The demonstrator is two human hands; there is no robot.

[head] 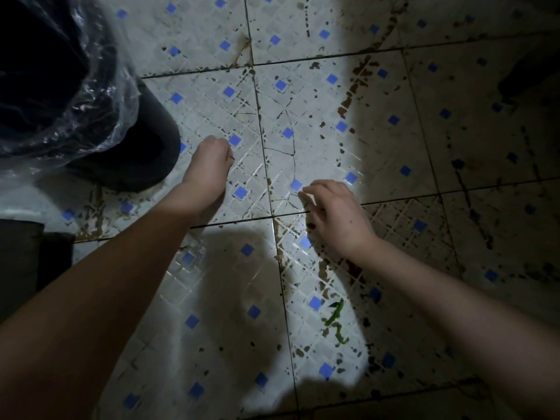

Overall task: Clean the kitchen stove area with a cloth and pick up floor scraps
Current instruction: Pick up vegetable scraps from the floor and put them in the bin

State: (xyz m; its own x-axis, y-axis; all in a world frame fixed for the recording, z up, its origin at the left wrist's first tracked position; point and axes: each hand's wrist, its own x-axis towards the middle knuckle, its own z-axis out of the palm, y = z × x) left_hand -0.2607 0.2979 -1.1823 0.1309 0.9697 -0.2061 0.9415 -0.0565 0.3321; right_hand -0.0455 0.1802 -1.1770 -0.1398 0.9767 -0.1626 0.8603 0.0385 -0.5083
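Both my hands reach down over a dirty white tiled floor [212, 298] with small blue squares. My left hand [209, 168] is curled, fingers closed, with a thin dark sliver showing at the fingertips; I cannot tell what it is. My right hand [333, 213] hovers over a cracked tile with its fingers apart and holds nothing. A green vegetable scrap [335, 313] lies on the floor below my right forearm. No cloth is in view.
A dark bin [130, 156] lined with a clear plastic bag [100, 95] stands at the upper left, just left of my left hand. Brown stains and dark specks run across the tiles on the right. A dark object [27, 262] sits at the left edge.
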